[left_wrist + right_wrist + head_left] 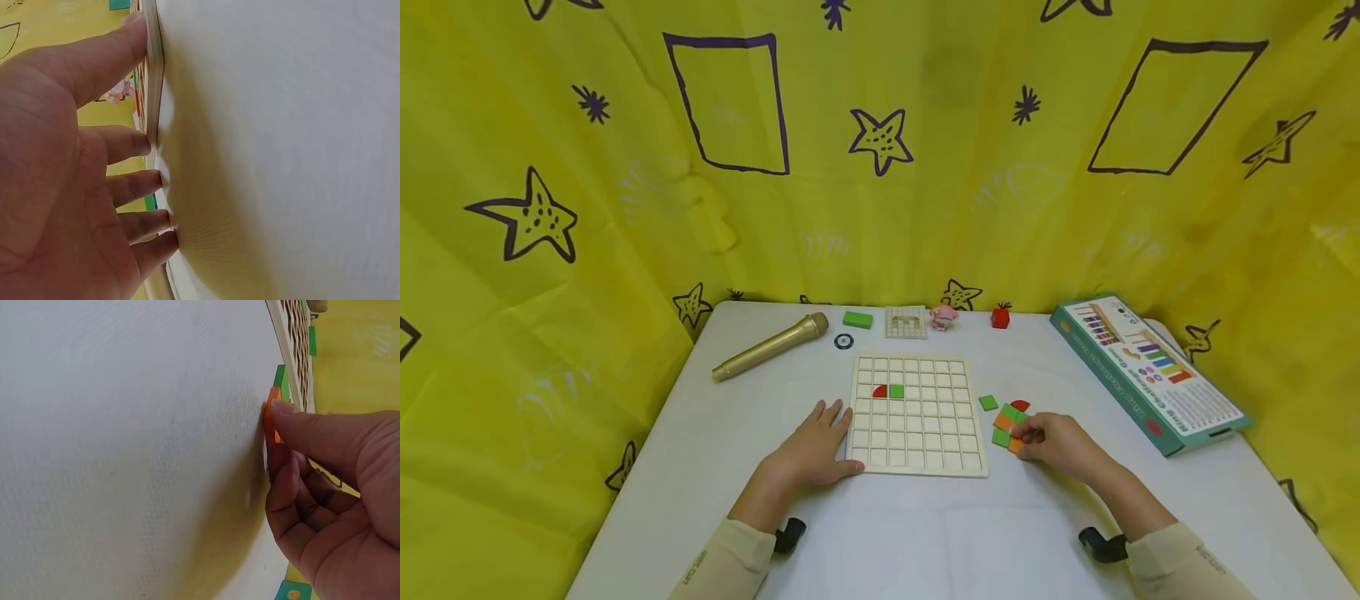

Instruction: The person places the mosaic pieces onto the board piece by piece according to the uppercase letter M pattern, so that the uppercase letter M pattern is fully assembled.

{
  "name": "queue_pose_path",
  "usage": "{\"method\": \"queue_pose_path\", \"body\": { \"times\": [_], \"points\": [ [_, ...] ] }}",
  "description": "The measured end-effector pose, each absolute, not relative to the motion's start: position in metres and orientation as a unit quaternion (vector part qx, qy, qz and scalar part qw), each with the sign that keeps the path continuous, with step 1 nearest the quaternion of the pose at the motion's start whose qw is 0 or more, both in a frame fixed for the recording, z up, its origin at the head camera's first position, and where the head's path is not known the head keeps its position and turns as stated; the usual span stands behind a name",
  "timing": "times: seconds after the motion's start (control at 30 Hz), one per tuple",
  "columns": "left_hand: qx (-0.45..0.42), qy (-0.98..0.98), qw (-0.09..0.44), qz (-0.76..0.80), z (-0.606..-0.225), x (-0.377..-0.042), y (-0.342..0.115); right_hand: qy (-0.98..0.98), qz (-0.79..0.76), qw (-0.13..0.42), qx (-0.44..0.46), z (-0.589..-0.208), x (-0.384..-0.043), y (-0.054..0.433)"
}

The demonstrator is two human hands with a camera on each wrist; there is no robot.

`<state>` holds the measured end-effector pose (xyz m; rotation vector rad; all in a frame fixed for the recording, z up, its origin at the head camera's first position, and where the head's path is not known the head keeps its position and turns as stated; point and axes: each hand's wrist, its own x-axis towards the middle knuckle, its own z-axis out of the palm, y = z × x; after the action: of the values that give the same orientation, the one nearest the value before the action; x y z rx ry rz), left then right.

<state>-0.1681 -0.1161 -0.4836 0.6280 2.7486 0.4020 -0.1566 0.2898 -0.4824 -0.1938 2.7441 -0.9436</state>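
Note:
A pale wooden grid board (917, 454) lies on the table, with a red quarter-circle tile (880, 392) and a green square tile (897, 392) side by side in its cells. My left hand (812, 446) rests at the board's left edge, its fingers spread and its thumb touching the near left corner. To the right of the board, my right hand (1056, 446) pinches an orange tile (270, 415) between thumb and curled index finger, low at the tabletop. Green tiles (1001, 437), another orange tile (1003, 422) and a red tile (1020, 406) lie around those fingertips, partly hidden.
Behind the board are a gold microphone (771, 347), a green block (857, 320), a dark round token (844, 341), a small patterned card (906, 322), a pink figurine (943, 317) and a red cube (1000, 317). A game box (1150, 371) lies at the right.

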Motion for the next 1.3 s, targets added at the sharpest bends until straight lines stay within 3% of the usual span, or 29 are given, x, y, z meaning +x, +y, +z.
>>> {"method": "queue_pose_path", "body": {
  "times": [1.13,1.3],
  "points": [
    [0.214,0.955,0.141,0.146,-0.4854,-0.1692,-0.1139,0.940,-0.311,0.116,-0.077,-0.4767,-0.1546,0.2860],
    [0.213,0.956,0.142,0.143,-0.4897,-0.1682,-0.1172,0.927,-0.339,0.138,-0.077,-0.4820,-0.1561,0.2842]
  ]
}}
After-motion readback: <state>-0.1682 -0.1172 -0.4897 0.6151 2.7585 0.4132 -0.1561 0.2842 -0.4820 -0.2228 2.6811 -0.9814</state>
